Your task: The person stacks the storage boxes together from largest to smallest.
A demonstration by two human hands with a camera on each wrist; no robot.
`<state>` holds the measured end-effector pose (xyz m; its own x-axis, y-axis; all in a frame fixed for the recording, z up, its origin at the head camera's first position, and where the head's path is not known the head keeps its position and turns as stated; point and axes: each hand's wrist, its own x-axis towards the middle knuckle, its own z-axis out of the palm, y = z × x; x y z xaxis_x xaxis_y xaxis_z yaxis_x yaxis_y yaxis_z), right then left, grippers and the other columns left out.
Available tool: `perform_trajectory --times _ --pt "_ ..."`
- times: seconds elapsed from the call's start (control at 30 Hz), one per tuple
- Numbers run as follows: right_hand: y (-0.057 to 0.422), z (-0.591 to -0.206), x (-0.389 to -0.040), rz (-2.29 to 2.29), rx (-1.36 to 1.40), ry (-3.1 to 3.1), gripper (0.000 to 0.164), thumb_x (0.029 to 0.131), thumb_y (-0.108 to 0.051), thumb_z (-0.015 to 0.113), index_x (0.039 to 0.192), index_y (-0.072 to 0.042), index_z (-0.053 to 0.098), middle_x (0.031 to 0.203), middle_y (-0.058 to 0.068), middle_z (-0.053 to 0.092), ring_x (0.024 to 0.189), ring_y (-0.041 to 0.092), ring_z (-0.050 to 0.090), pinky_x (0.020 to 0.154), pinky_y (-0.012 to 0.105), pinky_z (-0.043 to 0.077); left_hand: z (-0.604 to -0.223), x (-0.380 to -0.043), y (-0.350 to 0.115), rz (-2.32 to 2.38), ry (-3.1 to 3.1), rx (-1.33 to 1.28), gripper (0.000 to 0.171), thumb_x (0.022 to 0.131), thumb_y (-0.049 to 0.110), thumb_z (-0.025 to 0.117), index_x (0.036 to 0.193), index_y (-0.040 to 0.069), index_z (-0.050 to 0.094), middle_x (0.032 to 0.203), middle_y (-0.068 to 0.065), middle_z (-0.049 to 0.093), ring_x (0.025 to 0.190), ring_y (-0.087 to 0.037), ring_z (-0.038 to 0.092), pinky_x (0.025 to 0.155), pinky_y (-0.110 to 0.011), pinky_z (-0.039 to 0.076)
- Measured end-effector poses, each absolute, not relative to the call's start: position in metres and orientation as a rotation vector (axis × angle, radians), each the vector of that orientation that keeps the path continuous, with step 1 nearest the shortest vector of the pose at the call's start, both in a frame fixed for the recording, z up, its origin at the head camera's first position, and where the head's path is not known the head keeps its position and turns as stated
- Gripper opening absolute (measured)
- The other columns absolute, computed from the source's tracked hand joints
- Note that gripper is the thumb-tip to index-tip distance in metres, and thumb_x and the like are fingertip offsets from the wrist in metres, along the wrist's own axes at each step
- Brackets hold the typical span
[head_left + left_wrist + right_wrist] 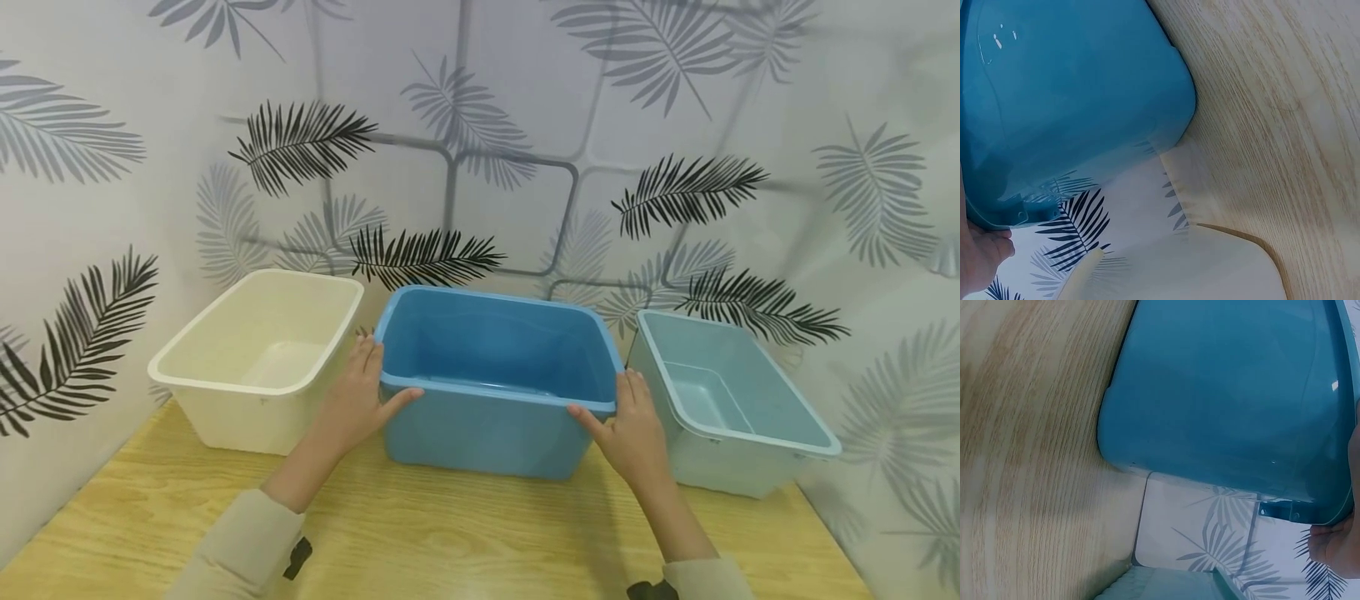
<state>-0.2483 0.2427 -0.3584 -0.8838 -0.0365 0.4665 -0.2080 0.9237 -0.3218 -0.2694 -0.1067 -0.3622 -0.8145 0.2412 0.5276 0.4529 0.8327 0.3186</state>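
A deep blue plastic bin [480, 433] stands in the middle of the wooden table, its open top facing up and its inside bare. My left hand [356, 400] grips its left end, fingers at the side rim and thumb along the front rim. At the opposite end my right hand [633, 429] holds the rim the same way, thumb on the front corner. In the left wrist view, fingertips [1000, 244] curl beneath the lip of the bin [1085, 81]. The right wrist view has fingers [1319, 540] tucked under the rim too.
Left of the blue bin is a cream bin [232, 417], close to my left forearm. A pale green bin [735, 462] stands at the right, angled, near my right hand. Behind the wooden table [450, 542] rises a wall [510, 217] with leaf-patterned covering.
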Motion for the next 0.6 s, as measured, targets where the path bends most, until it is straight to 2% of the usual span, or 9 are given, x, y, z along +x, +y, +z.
perform_trajectory --times 0.17,0.4,0.6 --pt "0.2423 -0.3591 -0.2453 0.502 0.173 -2.602 0.09 0.082 -0.052 0.062 0.134 0.015 0.034 0.141 0.033 0.033 0.134 0.046 0.027 0.104 0.058 0.032 -0.3619 -0.2661 -0.1065 -0.61 -2.525 -0.51 0.099 0.084 0.067 0.044 0.133 -0.018 0.034 0.142 -0.035 0.031 0.136 -0.046 0.024 0.107 -0.052 0.032" --pt "0.2414 -0.3605 -0.2427 0.495 0.174 -2.587 0.09 0.081 -0.051 0.063 0.135 0.015 0.034 0.141 0.033 0.034 0.134 0.045 0.029 0.103 0.058 0.033 -0.3606 -0.2611 -0.1073 -0.628 -2.532 -0.502 0.095 0.084 0.062 0.05 0.133 -0.018 0.034 0.141 -0.035 0.032 0.137 -0.046 0.022 0.108 -0.052 0.03" --pt "0.2406 -0.3618 -0.2408 0.483 0.176 -2.577 0.09 0.081 -0.052 0.063 0.134 0.015 0.035 0.14 0.033 0.034 0.134 0.045 0.03 0.102 0.058 0.034 -0.3618 -0.2599 -0.1085 -0.63 -2.512 -0.515 0.095 0.084 0.064 0.047 0.132 -0.018 0.035 0.141 -0.035 0.033 0.136 -0.046 0.023 0.107 -0.053 0.031"
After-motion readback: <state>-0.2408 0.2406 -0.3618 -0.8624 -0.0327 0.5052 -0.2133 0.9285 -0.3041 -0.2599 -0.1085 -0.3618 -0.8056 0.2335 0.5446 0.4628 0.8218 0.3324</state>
